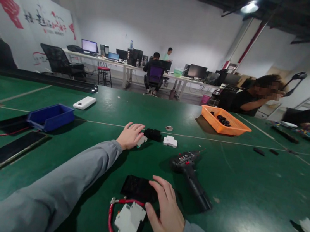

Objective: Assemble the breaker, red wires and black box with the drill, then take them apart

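My left hand point(129, 136) reaches forward over the table, fingers stretched out, with its thumb side against a small white piece point(142, 141) that it partly hides. Just right of that are a black block point(153, 134) and another white piece point(170, 141). Nearer to me, my right hand point(166, 218) is open, fingers apart. Its fingertips are at the edge of a black rectangular block point(138, 188), and its thumb is beside a white circuit breaker point(129, 225). A thick red wire point(110, 218) with metal lugs curves around the breaker's left and top.
A black cordless screwdriver point(191, 174) lies right of my hands. Farther off stands an orange basket point(238, 128) with black parts. To the left are a blue bin point(51, 117), a phone point(10, 150) and a white power bank point(85, 102). People sit at the right and beyond the table.
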Available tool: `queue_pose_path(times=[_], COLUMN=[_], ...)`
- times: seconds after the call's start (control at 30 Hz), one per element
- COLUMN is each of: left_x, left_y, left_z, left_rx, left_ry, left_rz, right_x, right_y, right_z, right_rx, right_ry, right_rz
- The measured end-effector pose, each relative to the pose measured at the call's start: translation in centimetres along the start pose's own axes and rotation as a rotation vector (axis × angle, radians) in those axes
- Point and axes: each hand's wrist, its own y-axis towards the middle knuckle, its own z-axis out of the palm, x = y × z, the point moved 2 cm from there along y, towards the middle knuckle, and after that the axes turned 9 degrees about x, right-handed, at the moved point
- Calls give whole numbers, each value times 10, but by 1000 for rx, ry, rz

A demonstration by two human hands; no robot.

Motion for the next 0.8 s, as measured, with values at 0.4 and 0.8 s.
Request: queue_pose_path(times=[0.4, 0.8], left_x=[-37, -141], left_y=[-123, -249], left_z=[-45, -95], left_rx=[78, 322], left_ry=[-102, -266], left_rz=[-3, 63], right_x=[5, 13], right_y=[3, 2], right_z=[0, 3], right_rx=[-65, -21], right_ry=[-64, -243], right_rz=[-70, -245])
